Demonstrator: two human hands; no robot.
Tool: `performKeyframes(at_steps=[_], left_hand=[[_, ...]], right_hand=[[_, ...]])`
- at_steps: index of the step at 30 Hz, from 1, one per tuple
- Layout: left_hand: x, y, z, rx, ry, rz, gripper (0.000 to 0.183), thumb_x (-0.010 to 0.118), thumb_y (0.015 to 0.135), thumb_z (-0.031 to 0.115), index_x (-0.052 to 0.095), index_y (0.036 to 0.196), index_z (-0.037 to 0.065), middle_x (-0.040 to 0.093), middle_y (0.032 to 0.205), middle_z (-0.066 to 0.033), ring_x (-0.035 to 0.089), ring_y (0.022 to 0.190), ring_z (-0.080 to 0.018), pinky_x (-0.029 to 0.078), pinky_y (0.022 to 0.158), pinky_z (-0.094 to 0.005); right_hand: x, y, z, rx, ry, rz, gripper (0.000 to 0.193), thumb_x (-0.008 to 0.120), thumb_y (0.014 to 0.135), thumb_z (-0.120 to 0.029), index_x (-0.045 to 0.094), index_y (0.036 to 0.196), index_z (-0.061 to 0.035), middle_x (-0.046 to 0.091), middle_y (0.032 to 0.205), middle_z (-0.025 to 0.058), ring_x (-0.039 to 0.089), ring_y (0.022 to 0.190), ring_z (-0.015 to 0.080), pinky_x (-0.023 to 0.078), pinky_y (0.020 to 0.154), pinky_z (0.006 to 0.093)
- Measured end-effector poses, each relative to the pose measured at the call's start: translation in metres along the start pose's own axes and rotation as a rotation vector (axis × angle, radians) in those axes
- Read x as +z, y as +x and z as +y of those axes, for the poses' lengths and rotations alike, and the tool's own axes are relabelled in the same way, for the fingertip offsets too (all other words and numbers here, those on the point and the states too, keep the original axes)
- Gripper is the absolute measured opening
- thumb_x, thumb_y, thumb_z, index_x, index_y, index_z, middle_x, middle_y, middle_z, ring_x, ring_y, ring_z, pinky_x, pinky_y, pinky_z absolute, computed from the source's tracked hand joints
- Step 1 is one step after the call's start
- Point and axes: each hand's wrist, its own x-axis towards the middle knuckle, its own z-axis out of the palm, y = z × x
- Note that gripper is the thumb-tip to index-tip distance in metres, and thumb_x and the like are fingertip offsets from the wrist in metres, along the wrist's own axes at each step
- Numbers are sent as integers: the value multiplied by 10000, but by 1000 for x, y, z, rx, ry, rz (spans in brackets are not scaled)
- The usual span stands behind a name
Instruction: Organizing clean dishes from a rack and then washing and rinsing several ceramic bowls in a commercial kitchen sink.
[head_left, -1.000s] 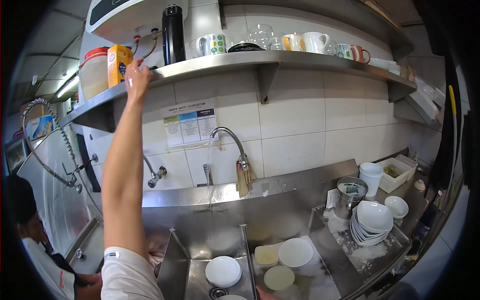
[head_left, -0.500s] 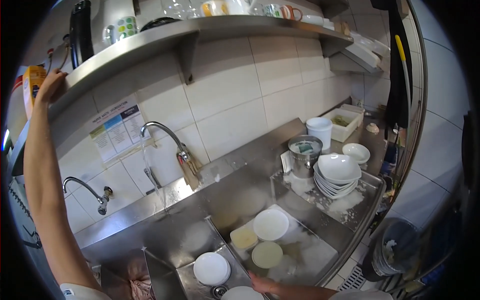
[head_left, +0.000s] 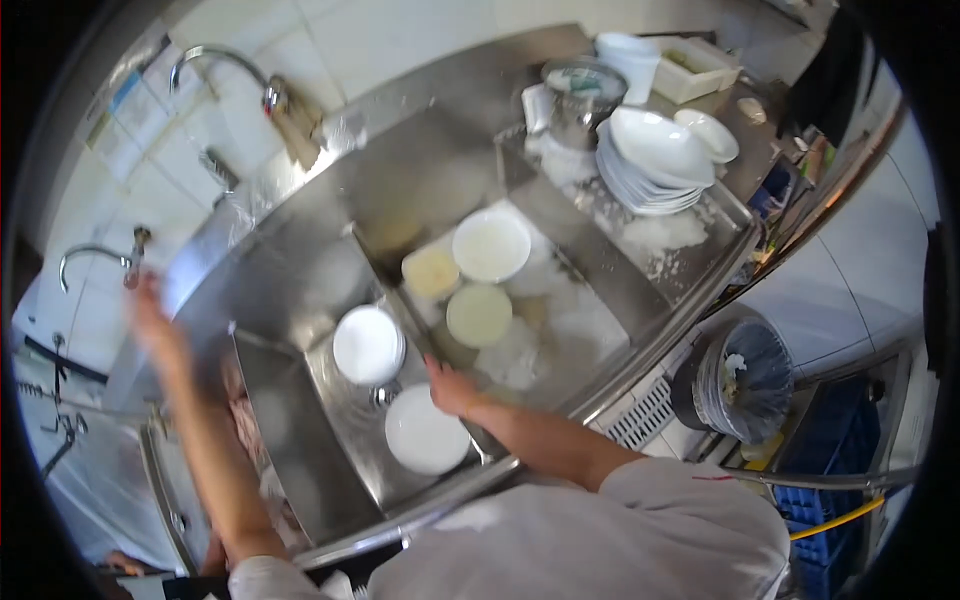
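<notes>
My left hand (head_left: 148,312) is smeared by motion beside the left tap (head_left: 100,255); whether it touches the tap cannot be told. My right hand (head_left: 455,388) lies at the divider between two sink basins, fingers stretched out and nothing seen in them. Just below it, a round white plate (head_left: 427,432) sits in the middle basin, near a stack of white bowls (head_left: 367,345). Cloudy water fills the right basin, which holds a white bowl (head_left: 491,245), a pale green round dish (head_left: 479,316) and a small yellowish dish (head_left: 431,272).
Stacked white bowls (head_left: 655,160) stand on the foamy drainboard beside a metal pot (head_left: 580,95) and a white bucket (head_left: 630,65). A second tap (head_left: 225,60) curves over the sinks. On the floor at right are a lined bin (head_left: 745,385) and a blue crate (head_left: 830,440).
My left hand has come down from the overhead shelf to beside the left tap. The view has tilted downward. Water ran from the other tap before; no stream can be made out now.
</notes>
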Motion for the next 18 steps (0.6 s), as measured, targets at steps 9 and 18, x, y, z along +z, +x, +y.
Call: performKeyframes(at_steps=[9,18], left_hand=[[-34,-368,175,-1152,97,-1188,284,603,825,211,629,1054,46,661,868,-166,639,830,-245,489,772,-344],[-79,-344,216,-1086,671,-478,223,563,846,277,637,808,71,612,678,-148,603,652,-351,461,583,-418]], right_hand=[[25,3,-29,-168,10,57,608,543,771,-139,295,1318,-43,510,1074,242,560,910,419,473,779,496],[56,29,-44,-205,296,28,656,522,721,-34,304,1338,-82,448,1157,261,444,1080,423,373,937,473]])
